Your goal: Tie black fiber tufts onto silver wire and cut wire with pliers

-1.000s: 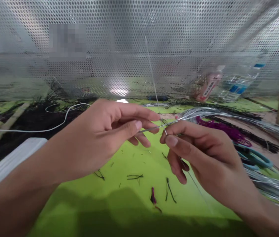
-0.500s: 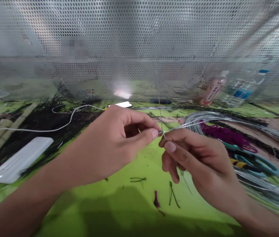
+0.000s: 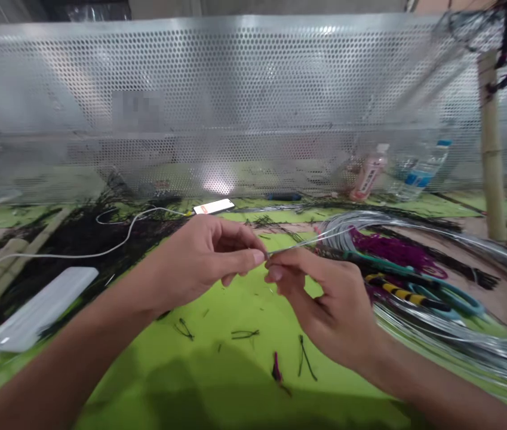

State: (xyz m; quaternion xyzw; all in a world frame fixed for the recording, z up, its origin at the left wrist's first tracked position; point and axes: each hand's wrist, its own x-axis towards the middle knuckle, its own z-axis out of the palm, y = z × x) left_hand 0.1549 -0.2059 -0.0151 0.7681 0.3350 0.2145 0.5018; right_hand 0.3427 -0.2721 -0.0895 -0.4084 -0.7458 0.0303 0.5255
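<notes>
My left hand and my right hand meet fingertip to fingertip over the lime-green tabletop. Both pinch a thin silver wire that runs right and back to a big coil of silver wire. The left thumb and forefinger close on the wire's end; the right thumb and forefinger close on it just beside them. How the wire lies between the fingertips is hidden.
A perforated metal screen walls off the back. Teal-handled scissors, a yellow-and-black tool and magenta fibres lie on the coil. A white box, white cable, black fibres, bottles and bamboo poles surround.
The hands have closed together and shifted slightly left. The upright strand seen earlier above the fingers no longer shows. The view has tilted up, showing more of the screen.
</notes>
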